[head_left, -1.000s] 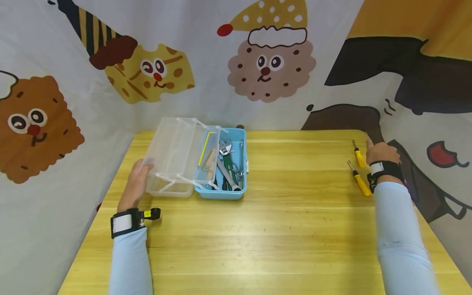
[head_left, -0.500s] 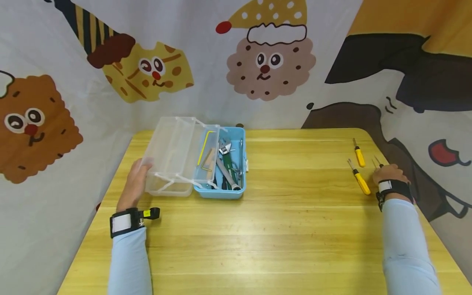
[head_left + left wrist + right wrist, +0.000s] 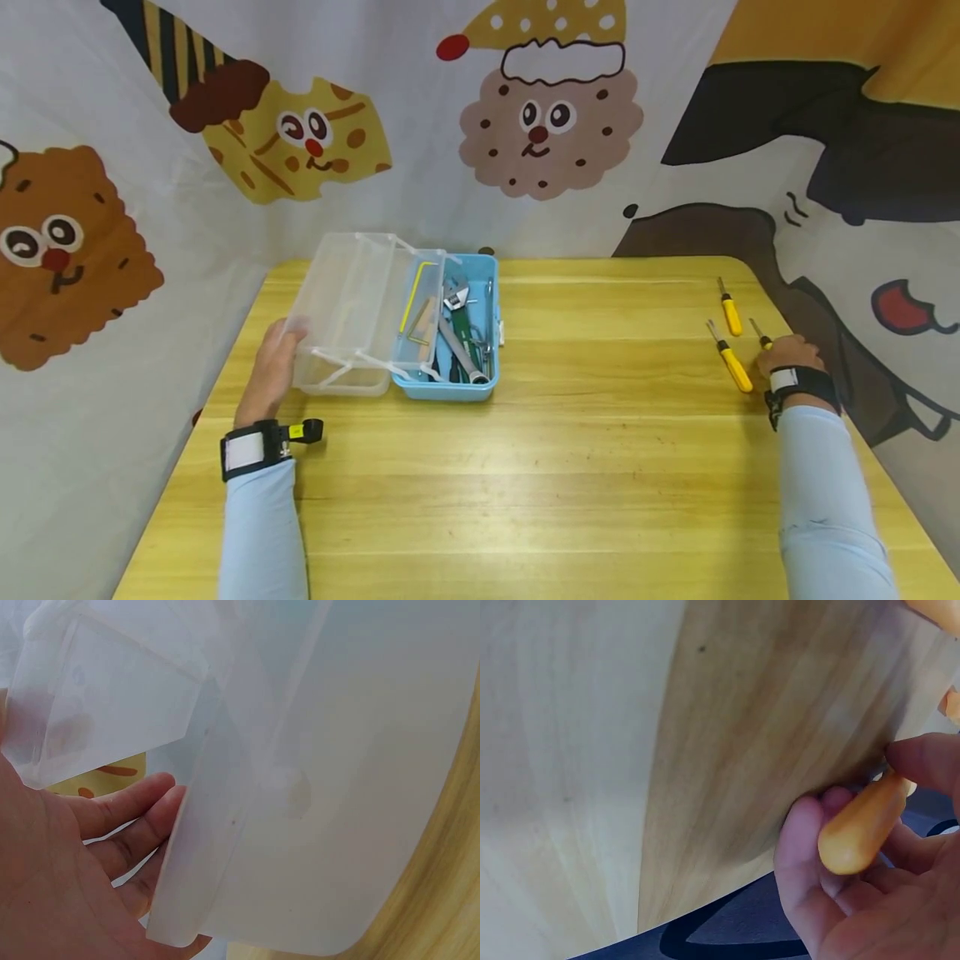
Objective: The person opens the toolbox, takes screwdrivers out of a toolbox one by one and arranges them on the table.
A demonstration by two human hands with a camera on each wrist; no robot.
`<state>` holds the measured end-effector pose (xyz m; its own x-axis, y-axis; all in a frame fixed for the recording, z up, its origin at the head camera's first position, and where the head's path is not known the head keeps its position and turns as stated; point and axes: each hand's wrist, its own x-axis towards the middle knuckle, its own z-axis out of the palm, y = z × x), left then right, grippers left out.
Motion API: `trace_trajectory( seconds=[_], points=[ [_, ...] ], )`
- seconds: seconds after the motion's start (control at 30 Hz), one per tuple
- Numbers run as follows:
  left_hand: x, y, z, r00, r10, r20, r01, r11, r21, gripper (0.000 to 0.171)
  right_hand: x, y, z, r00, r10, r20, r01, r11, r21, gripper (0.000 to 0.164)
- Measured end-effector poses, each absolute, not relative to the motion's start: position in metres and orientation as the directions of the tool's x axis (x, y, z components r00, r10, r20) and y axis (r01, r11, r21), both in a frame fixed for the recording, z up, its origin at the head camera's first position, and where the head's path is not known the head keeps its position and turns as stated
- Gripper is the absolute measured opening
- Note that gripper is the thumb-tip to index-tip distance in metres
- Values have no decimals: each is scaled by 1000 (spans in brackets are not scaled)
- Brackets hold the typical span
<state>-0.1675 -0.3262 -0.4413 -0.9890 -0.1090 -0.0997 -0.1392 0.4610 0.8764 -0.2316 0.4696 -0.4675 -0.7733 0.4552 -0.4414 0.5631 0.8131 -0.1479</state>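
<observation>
A blue toolbox [image 3: 448,393] stands at the back left of the table, its clear plastic lid [image 3: 333,292] swung out to the left. My left hand [image 3: 270,367] holds the lid's outer edge; in the left wrist view, fingers [image 3: 135,851] curl behind the clear plastic. At the table's right edge, my right hand [image 3: 793,357] grips a screwdriver [image 3: 862,829] by its yellow handle, with the thumb and fingers round it. Most of this handle is hidden by the hand in the head view. Two more yellow-handled screwdrivers, one farther back [image 3: 731,312] and one nearer [image 3: 735,367], lie just left of it.
Inside the toolbox are an adjustable wrench [image 3: 459,304], a grey wrench [image 3: 459,350] and other tools. A yellow hex key [image 3: 413,302] lies under or in the clear tray. A printed cloth [image 3: 420,167] hangs along the table's back and sides.
My right hand has moved right and nearer along the table edge, and a screwdriver's shank now shows at its fingers. The left hand and the lid hold their place.
</observation>
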Motion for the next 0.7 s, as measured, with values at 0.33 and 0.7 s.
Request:
trace_trajectory(
  seconds=[0.33, 0.7],
  points=[
    [-166, -325, -440, -990, -108, -91, -130, 452, 882, 68, -226, 463, -461, -804, 422, -420, 489, 870, -62, 75],
    [-168, -325, -441, -985, -117, -127, -166, 443, 881, 68, -227, 460, -457, -775, 452, -442, 531, 845, -67, 86]
  ],
)
